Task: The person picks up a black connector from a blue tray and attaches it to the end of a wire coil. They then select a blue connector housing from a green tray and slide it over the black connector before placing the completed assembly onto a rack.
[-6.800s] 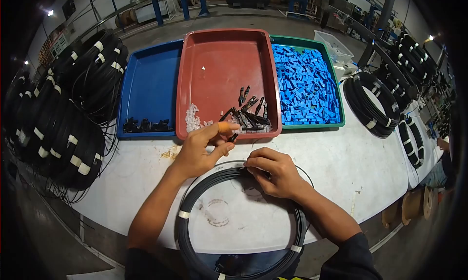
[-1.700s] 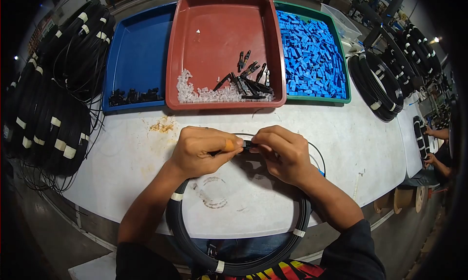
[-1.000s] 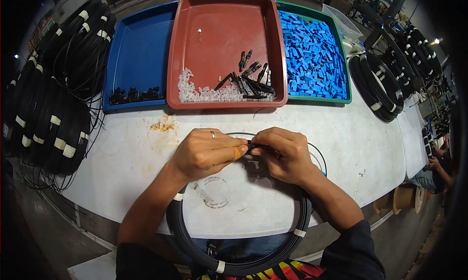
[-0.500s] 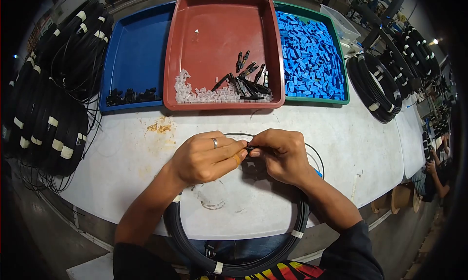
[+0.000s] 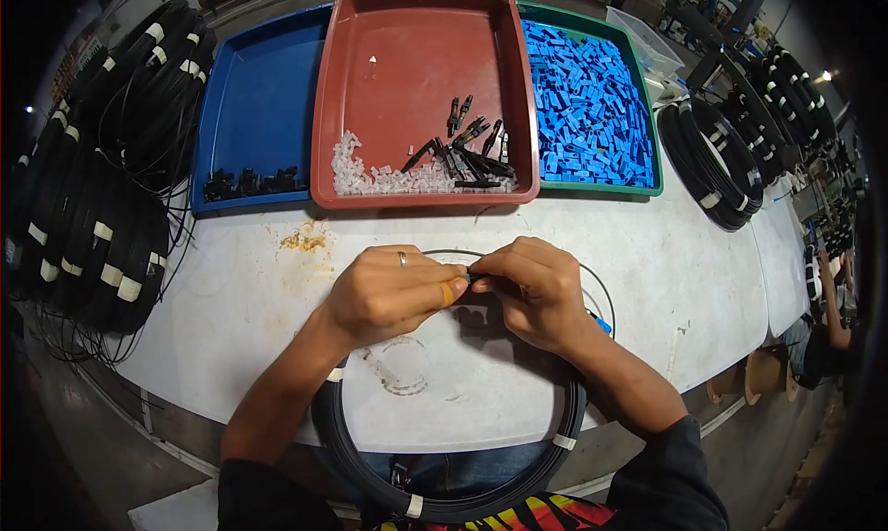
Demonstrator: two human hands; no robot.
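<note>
My left hand (image 5: 393, 290) and my right hand (image 5: 532, 286) meet above the white table, fingertips pinched together. Both are closed on a small black connector part (image 5: 473, 277), mostly hidden by the fingers. A thin black cable (image 5: 597, 279) arcs behind the hands. Beside my right wrist a blue connector (image 5: 599, 323) shows. Under my forearms lies a coil of black cable (image 5: 342, 438) bound with white tape, overhanging the table's front edge.
Across the back stand a blue tray (image 5: 264, 96) with black parts, a red tray (image 5: 421, 59) with clear pieces and black connectors, and a green tray (image 5: 655, 175) of blue connectors. Cable coils (image 5: 83, 244) are stacked left; another coil (image 5: 689, 161) lies right.
My left fingers have shifted slightly and closed in more around the black part. The blue connector by my right wrist shows a little more. The trays have not moved.
</note>
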